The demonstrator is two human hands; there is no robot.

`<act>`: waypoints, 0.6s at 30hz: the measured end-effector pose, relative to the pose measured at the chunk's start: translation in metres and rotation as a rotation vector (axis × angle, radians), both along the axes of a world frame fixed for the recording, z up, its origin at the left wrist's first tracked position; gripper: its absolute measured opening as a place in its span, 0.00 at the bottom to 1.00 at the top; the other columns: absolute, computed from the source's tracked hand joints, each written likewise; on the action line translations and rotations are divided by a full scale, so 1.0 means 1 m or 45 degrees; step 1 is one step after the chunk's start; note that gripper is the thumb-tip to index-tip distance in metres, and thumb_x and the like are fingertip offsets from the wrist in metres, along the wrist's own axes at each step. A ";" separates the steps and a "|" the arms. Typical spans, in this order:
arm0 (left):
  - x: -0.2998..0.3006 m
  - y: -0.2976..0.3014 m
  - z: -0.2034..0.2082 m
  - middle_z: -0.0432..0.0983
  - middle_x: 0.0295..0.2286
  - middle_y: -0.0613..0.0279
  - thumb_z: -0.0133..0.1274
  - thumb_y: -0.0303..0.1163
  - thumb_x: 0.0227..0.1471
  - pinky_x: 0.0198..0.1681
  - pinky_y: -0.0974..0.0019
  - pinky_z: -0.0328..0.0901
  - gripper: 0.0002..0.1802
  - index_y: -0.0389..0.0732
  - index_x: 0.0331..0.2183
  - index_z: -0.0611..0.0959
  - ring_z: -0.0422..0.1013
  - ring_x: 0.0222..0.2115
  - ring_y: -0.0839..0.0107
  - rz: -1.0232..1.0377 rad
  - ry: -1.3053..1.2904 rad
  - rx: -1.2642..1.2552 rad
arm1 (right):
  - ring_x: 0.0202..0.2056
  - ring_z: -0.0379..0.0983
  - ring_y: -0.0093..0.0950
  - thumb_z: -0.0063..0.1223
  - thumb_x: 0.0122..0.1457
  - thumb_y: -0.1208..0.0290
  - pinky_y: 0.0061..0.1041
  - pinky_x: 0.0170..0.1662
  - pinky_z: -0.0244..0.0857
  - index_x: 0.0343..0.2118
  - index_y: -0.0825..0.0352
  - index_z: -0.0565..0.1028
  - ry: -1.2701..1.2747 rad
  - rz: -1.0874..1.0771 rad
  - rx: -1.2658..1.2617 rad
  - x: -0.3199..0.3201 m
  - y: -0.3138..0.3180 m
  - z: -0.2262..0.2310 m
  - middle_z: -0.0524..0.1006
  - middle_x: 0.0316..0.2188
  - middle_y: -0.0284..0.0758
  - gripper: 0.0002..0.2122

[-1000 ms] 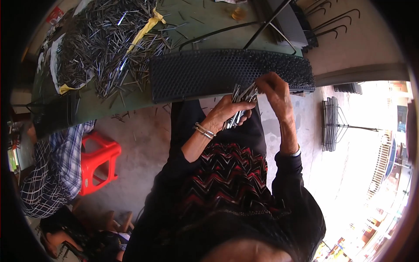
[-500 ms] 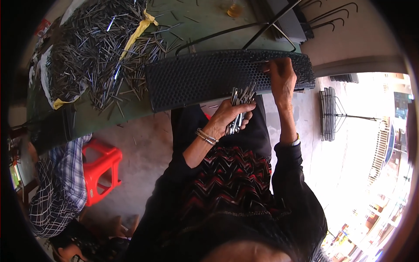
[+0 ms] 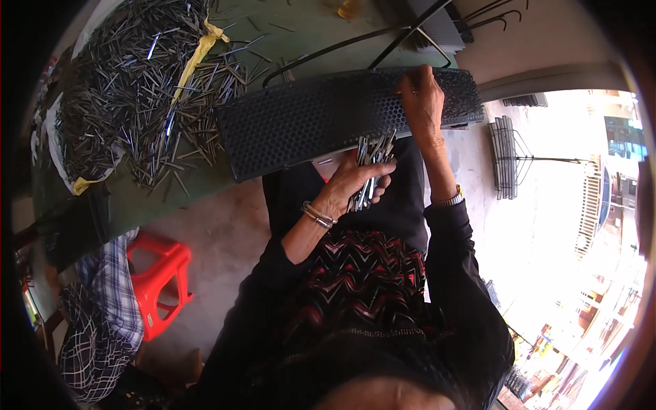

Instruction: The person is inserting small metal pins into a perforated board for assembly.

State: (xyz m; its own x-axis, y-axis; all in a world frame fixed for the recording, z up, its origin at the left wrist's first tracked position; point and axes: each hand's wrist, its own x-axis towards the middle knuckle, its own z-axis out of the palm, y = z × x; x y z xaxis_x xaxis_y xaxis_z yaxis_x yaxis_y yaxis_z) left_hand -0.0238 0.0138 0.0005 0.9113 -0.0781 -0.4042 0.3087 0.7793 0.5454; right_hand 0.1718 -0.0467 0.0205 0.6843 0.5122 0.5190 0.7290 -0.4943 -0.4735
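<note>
Left hand (image 3: pixel 345 186): grip closed round a bundle of thin metal strips (image 3: pixel 367 152), held just on the near side of the black perforated panel (image 3: pixel 290 133). Right hand (image 3: pixel 423 106): over the panel's right part, fingers bent in; cannot tell whether its grip has a strip. Panel lies along the near edge of the green surface (image 3: pixel 311 42). Left on surface: big loose strip pile (image 3: pixel 126 96), yellow band (image 3: pixel 195 60) across it. Red stool (image 3: pixel 162 283) on floor, near left.
</note>
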 end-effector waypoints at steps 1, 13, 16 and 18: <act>0.000 -0.002 0.000 0.73 0.19 0.65 0.62 0.33 0.49 0.16 0.76 0.65 0.14 0.39 0.36 0.78 0.69 0.15 0.78 0.011 -0.014 -0.005 | 0.27 0.78 0.33 0.50 0.58 0.76 0.28 0.33 0.69 0.33 0.69 0.68 -0.007 0.008 0.000 0.000 0.000 0.001 0.78 0.24 0.39 0.04; -0.001 -0.008 -0.007 0.73 0.20 0.64 0.61 0.33 0.49 0.16 0.76 0.65 0.13 0.38 0.35 0.80 0.69 0.15 0.78 0.135 -0.118 -0.082 | 0.28 0.78 0.33 0.52 0.59 0.75 0.29 0.31 0.69 0.34 0.69 0.68 -0.073 0.120 0.038 -0.004 -0.004 0.000 0.78 0.26 0.40 0.06; 0.001 -0.010 -0.003 0.74 0.20 0.64 0.62 0.34 0.49 0.16 0.76 0.65 0.12 0.38 0.35 0.80 0.69 0.16 0.79 0.146 -0.102 -0.080 | 0.29 0.78 0.33 0.53 0.58 0.75 0.29 0.31 0.69 0.34 0.69 0.68 -0.085 0.155 0.050 0.002 -0.005 -0.002 0.78 0.26 0.40 0.06; 0.002 -0.012 0.000 0.74 0.20 0.64 0.62 0.34 0.50 0.16 0.76 0.66 0.13 0.37 0.35 0.80 0.69 0.16 0.79 0.154 -0.081 -0.054 | 0.29 0.78 0.33 0.53 0.58 0.76 0.29 0.31 0.69 0.34 0.69 0.68 -0.058 0.206 0.061 0.004 -0.007 -0.001 0.78 0.26 0.40 0.05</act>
